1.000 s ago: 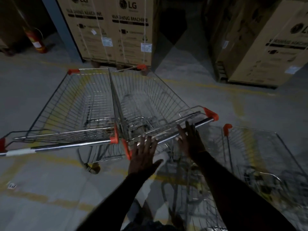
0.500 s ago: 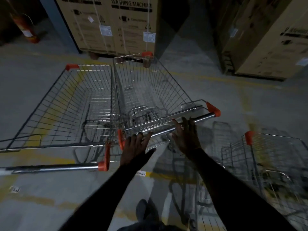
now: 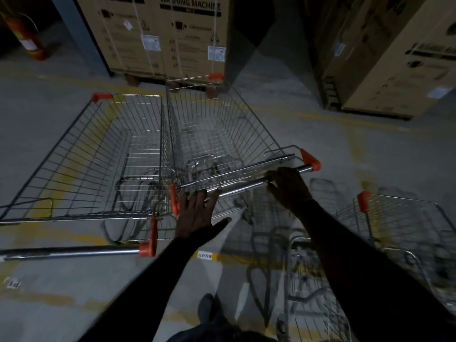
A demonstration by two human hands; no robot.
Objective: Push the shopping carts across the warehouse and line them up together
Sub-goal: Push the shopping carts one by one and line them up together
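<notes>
Straight ahead in the head view, tall washing-machine cartons (image 3: 170,33) stand on a pallet, and the front rim of the middle cart (image 3: 222,134) sits just short of them. A second stack of cartons (image 3: 385,58) stands to the right, well apart across bare concrete floor (image 3: 345,149) with worn yellow lines. A red fire extinguisher (image 3: 24,38) stands far left. The left cart (image 3: 98,156) lies side by side with the middle one, baskets touching or nearly so, its handle (image 3: 74,253) set further back. A third cart (image 3: 399,230) stands to the right, behind the arm.

The left hand (image 3: 197,215) rests on the near end of the middle cart's handle bar (image 3: 241,188), fingers flat and spread, thumb out, not wrapped. The right hand (image 3: 288,188) is curled over the bar near its orange end cap (image 3: 309,160), fingers closed on it.
</notes>
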